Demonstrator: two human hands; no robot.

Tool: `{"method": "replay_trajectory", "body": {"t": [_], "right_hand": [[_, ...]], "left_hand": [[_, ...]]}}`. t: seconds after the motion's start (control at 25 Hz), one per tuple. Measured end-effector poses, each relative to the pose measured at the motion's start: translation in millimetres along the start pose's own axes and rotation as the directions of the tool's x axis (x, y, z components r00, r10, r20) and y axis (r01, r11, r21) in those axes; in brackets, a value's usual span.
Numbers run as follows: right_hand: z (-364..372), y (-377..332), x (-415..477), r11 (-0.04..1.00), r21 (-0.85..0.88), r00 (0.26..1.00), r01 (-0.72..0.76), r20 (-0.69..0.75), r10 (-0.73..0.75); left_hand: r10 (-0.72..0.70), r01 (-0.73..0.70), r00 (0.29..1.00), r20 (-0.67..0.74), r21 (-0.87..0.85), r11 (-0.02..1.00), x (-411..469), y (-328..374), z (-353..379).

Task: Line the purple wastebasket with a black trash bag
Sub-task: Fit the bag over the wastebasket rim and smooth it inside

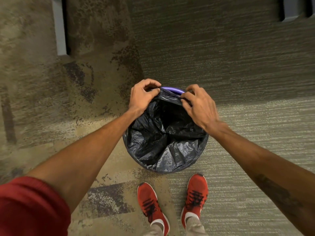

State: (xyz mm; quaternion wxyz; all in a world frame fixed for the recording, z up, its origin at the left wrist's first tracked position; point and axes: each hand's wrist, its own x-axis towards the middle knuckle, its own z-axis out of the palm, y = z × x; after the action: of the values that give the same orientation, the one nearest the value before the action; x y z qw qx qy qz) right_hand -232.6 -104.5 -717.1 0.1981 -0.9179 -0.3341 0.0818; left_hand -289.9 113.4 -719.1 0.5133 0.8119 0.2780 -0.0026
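The purple wastebasket (173, 90) stands on the carpet in front of my feet; only a short arc of its far rim shows. A black trash bag (163, 138) hangs inside it, and its edge is folded over the near and side rims. My left hand (142, 97) pinches the bag's edge at the far left of the rim. My right hand (198, 108) pinches the bag's edge at the far right. Between the two hands the bag's edge lies just inside the bare purple rim.
My red shoes (172, 203) stand just behind the wastebasket. A grey furniture leg (60, 29) rises at the back left and another grey piece (292, 9) at the back right. Patterned carpet lies all around.
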Motion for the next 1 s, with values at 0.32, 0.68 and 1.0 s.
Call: {"method": "replay_trajectory", "body": {"t": [0.32,0.68,1.0], "right_hand": [[0.4,-18.6,9.4,0.977,-0.200,0.997,-0.071,0.026,0.077],[-16.1,7.5,39.7,0.683,0.494,0.843,-0.538,0.314,0.437],[-9.7,16.4,65.2,0.173,0.528,0.538,-0.832,0.690,0.484]], "left_hand": [[-0.075,0.072,0.997,0.024,0.115,0.991,-2.5,6.5,4.8],[-0.089,0.089,0.996,0.001,0.094,0.992,2.3,4.9,5.3],[-0.185,0.186,0.983,-0.010,0.085,0.979,13.1,7.9,6.2]]}}
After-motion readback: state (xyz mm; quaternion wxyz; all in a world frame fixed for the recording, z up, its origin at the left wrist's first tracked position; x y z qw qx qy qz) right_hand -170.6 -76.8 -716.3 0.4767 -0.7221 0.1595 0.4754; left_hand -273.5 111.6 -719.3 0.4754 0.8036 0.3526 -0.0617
